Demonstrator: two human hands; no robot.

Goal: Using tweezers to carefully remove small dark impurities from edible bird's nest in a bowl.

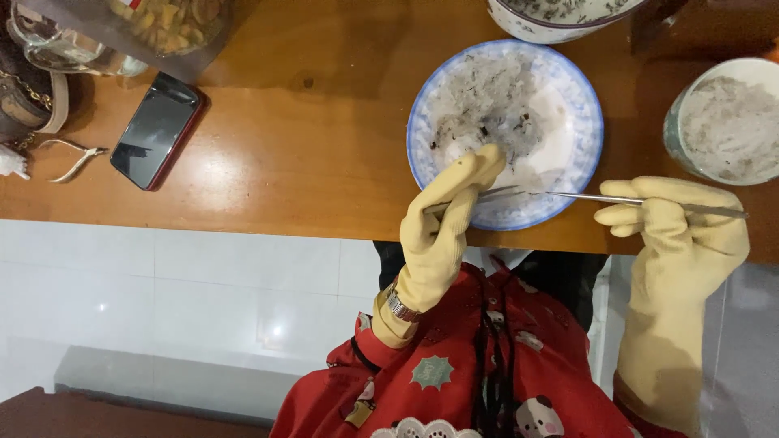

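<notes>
The left hand (446,219), in a yellow rubber glove, pinches white strands at the near rim of the blue-edged plate (586,122) on the wooden table (324,154). The right hand (673,223), gloved alike, grips long metal tweezers (600,198) pointing at those strands. A clear plastic bag (162,24) of yellowish pieces lies far left, beside a dark phone (154,130).

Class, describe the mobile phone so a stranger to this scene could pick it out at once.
Start at the wooden table and move to its left part, away from the blue-rimmed plate. The phone lies flat beside small metal pliers; its dark glossy screen and red edge set it apart.
</notes>
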